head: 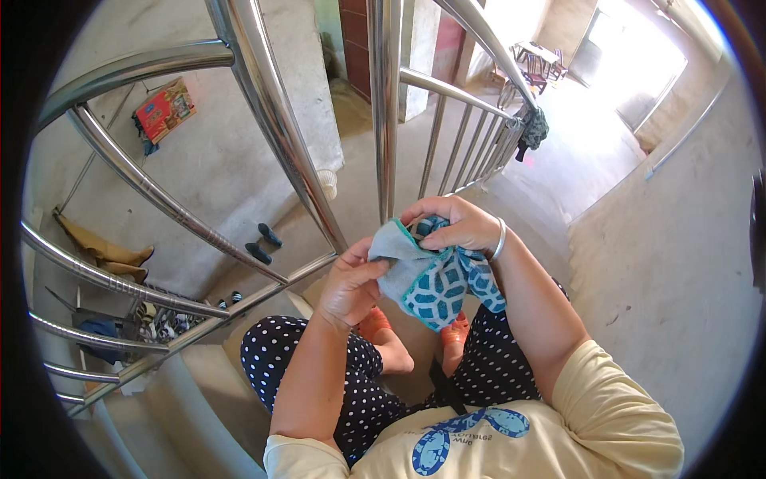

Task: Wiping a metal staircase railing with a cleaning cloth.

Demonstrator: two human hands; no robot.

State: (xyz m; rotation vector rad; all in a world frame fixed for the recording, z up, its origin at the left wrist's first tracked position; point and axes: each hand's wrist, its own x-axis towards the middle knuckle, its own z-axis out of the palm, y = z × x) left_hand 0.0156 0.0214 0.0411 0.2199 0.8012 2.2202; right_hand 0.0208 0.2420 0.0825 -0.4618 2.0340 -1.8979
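Observation:
Between my hands hangs a teal-and-white patterned cloth (435, 290) with a green stitched edge and a plain pale grey reverse side. My left hand (353, 281) pinches the grey side between thumb and fingers. At the cloth's upper edge, my right hand (458, 224) grips a bunched part, thumb on top; a light bangle circles that wrist. Part of the cloth is folded over, and a loose end droops below my right wrist. It is held above my orange sandals (456, 328), in front of my polka-dot trousers (299, 341).
A stainless steel stair railing (383, 120) rises just ahead and curves down the left side. Concrete steps (203, 395) lie at lower left. On the floor below are dark shoes (258, 252) and a white basket (327, 183). A dark cloth (534, 129) hangs on the far railing.

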